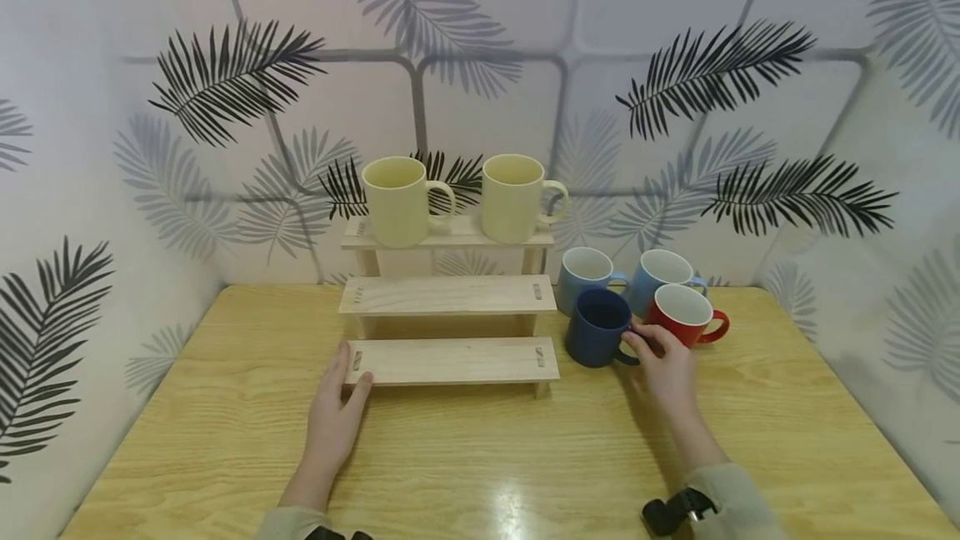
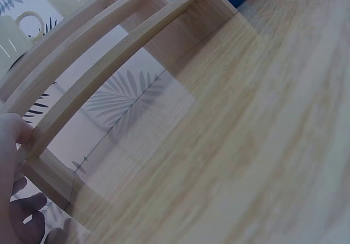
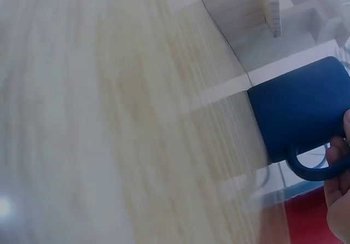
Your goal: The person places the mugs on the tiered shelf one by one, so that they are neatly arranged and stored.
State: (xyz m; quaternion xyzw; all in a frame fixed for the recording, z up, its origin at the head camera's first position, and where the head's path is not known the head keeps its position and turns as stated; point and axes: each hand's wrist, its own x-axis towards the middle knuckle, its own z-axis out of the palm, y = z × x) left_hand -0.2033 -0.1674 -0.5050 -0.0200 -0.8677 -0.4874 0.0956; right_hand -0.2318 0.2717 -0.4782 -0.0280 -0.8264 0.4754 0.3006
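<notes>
From afar, I see the right hand [image 1: 669, 372] pinching the navy mug [image 1: 596, 334] by its handle [image 3: 311, 173], just right of the rack [image 1: 457, 361] and near the red mug [image 1: 684, 330]. The left hand [image 1: 335, 415] (thumb in front, I notice) grips the rack's left end.

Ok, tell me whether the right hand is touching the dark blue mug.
Touching. The right wrist view shows it: the right hand grips the dark blue mug by its handle, fingers against the loop.
</notes>
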